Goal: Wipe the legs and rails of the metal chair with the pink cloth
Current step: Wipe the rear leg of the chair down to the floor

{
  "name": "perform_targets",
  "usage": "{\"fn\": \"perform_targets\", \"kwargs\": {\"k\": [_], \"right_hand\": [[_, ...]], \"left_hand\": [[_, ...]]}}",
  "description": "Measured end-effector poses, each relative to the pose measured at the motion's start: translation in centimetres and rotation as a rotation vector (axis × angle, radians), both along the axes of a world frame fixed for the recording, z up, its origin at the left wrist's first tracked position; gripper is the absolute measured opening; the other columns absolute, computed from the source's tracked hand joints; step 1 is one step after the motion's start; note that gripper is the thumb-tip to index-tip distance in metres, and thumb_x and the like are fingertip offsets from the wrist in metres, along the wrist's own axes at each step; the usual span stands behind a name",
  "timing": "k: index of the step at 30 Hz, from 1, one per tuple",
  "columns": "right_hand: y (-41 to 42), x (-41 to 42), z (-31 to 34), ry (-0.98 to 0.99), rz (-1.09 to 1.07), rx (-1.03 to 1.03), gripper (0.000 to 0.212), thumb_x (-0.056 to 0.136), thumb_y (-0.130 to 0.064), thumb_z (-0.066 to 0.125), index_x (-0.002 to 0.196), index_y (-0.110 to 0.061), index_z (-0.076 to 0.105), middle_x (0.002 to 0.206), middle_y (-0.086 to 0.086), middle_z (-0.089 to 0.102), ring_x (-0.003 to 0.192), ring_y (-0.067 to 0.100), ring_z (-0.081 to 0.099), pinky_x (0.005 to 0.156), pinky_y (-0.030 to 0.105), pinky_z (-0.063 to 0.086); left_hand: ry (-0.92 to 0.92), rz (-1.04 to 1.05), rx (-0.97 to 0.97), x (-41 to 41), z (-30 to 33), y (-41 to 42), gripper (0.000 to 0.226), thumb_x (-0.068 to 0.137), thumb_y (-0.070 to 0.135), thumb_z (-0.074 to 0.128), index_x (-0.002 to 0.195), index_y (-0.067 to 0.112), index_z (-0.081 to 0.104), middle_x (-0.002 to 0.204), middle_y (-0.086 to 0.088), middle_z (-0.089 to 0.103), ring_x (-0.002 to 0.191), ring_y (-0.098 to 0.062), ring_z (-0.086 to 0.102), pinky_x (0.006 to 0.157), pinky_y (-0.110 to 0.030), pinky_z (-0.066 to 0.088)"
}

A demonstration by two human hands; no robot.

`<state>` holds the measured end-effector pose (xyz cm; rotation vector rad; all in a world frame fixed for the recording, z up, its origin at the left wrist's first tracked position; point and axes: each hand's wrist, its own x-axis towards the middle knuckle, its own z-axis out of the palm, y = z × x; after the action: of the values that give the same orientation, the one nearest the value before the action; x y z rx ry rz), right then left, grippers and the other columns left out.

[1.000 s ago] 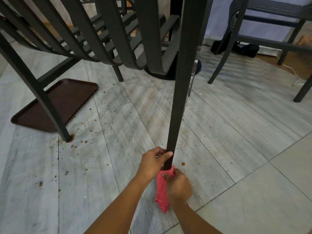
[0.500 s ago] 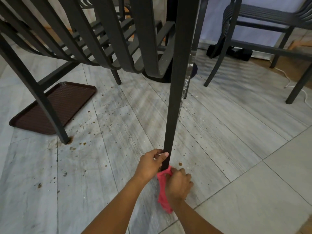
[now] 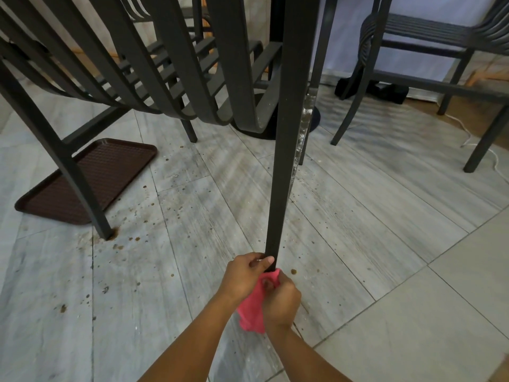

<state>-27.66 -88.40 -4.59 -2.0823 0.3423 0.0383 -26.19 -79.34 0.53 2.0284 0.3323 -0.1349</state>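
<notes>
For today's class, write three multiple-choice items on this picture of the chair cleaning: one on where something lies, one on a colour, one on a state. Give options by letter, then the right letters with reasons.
1. Where does the brown tray lie?
A. On the floor beneath the chair at the left
B. On a chair seat
C. In the person's hands

2. What colour is the cloth?
A. Blue
B. Pink
C. White

3. How is the cloth held at this moment?
A. Lying loose on the floor, untouched
B. Draped over a chair seat
C. Gripped in the right hand at the foot of the chair leg

Answers:
1 A: the tray rests flat on the tiles behind the leg at the left.
2 B: the cloth between the hands is plainly pink.
3 C: the right hand is closed on the cloth at the leg's lower end, while the left hand holds the leg just above.
</notes>
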Motion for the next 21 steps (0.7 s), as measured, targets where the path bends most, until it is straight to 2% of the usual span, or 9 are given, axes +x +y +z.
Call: {"fn": "perform_targets", "kwargs": {"k": [1,3,4,6,8,10,15,18,21], "right_hand": [[0.3,0.1,0.0,0.019,-0.065,0.048,0.021,0.092,-0.017,0.05,0.08,-0.01,0.066,0.075,0.003,0.065,0.071,0.019,0.061,0.061,0.025,0.046],[0.5,0.4,-0.1,0.049,-0.119,0.055,0.025,0.092,-0.012,0.049,0.073,-0.011,0.066,0.067,-0.001,0.063,0.059,0.008,0.056,0.05,0.01,0.037],[0.6,0.4,0.0,0.059,-0.117,0.044,0.023,0.092,-0.012,0.051,0.075,-0.012,0.067,0.066,-0.003,0.062,0.056,0.003,0.053,0.045,0.007,0.033],[0.5,0.5,-0.3,0.065,-0.115,0.028,0.02,0.091,-0.012,0.052,0.081,-0.011,0.07,0.071,-0.001,0.066,0.058,0.004,0.056,0.045,0.006,0.034],[0.5,0.6,-1.0,0.092,-0.127,0.054,0.021,0.091,-0.012,0.052,0.084,-0.007,0.072,0.076,0.005,0.07,0.065,0.012,0.062,0.052,0.008,0.037],[0.5,0.6,-1.3,0.12,-0.129,0.027,0.02,0.09,-0.013,0.054,0.084,-0.007,0.072,0.076,0.004,0.07,0.066,0.012,0.062,0.051,0.009,0.036],[0.3,0.8,-1.7,0.155,-0.113,-0.037,0.016,0.089,-0.016,0.058,0.082,-0.007,0.07,0.076,0.006,0.069,0.062,0.012,0.057,0.05,0.016,0.035],[0.4,0.7,-2.1,0.181,-0.1,-0.042,0.015,0.088,-0.016,0.059,0.083,-0.006,0.069,0.077,0.006,0.069,0.064,0.014,0.06,0.056,0.022,0.045],[0.3,0.6,-2.0,0.199,-0.077,-0.034,0.016,0.089,-0.017,0.057,0.085,-0.006,0.068,0.078,0.006,0.068,0.066,0.015,0.061,0.057,0.021,0.044]], "left_hand": [[0.002,0.002,-0.002,0.1,0.0,-0.1,0.033,0.09,0.039,0.057,0.11,0.015,0.068,0.085,0.011,0.067,0.082,0.002,0.063,0.064,-0.003,0.042],[0.002,0.022,0.003,0.3,0.0,-0.3,0.032,0.088,0.04,0.058,0.103,0.014,0.07,0.077,0.013,0.065,0.071,0.006,0.06,0.06,-0.005,0.042],[0.0,0.032,0.011,0.5,-0.1,-0.3,0.032,0.088,0.041,0.059,0.1,0.014,0.069,0.075,0.013,0.065,0.069,0.006,0.059,0.059,-0.006,0.041],[-0.003,0.039,0.034,0.7,-0.3,-0.3,0.032,0.087,0.043,0.059,0.095,0.014,0.068,0.074,0.013,0.063,0.068,0.005,0.059,0.058,-0.006,0.039],[-0.006,0.043,0.035,0.7,-0.4,-0.3,0.031,0.086,0.044,0.059,0.092,0.014,0.067,0.073,0.013,0.063,0.069,0.003,0.06,0.058,-0.006,0.04],[-0.005,0.047,0.02,0.7,-0.6,-0.3,0.031,0.085,0.044,0.06,0.09,0.014,0.066,0.074,0.012,0.065,0.072,-0.002,0.064,0.059,-0.008,0.042],[-0.001,0.042,0.012,0.6,-0.5,-0.4,0.03,0.085,0.046,0.059,0.088,0.016,0.063,0.073,0.012,0.064,0.068,0.004,0.062,0.054,-0.003,0.043],[0.009,0.041,0.018,0.5,-0.1,-0.5,0.026,0.086,0.045,0.058,0.087,0.019,0.06,0.073,0.014,0.062,0.067,0.006,0.06,0.052,-0.003,0.042],[0.013,0.04,0.007,0.5,0.2,-0.6,0.026,0.086,0.045,0.057,0.088,0.019,0.059,0.074,0.015,0.061,0.068,0.005,0.059,0.052,-0.004,0.042]]}}
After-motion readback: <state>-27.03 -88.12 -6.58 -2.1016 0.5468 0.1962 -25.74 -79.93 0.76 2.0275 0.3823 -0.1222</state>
